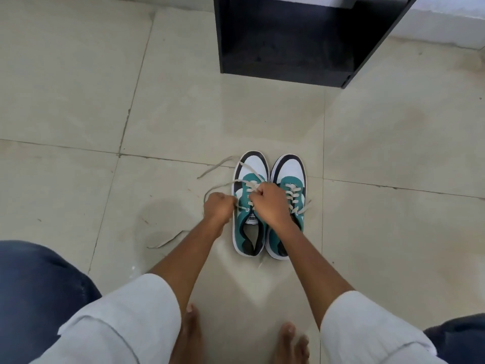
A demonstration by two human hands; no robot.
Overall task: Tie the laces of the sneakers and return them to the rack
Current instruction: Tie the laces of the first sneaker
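Observation:
Two teal, white and black sneakers stand side by side on the tiled floor, toes pointing away from me. Over the left sneaker (250, 232) both hands work its beige lace (223, 185). My left hand (219, 208) is closed on one lace strand just left of the shoe. My right hand (269, 203) is closed on the other strand above the tongue. Loose lace ends trail across the floor to the left. The right sneaker (290, 177) has its lace threaded, with ends hanging loose at its sides. The black rack (286, 67) stands farther ahead.
Beige floor tiles (105, 101) spread all around the shoes. My bare feet (291, 340) and my knees in dark trousers are at the bottom of the view. A pale wall base (443, 35) runs behind the rack at the upper right.

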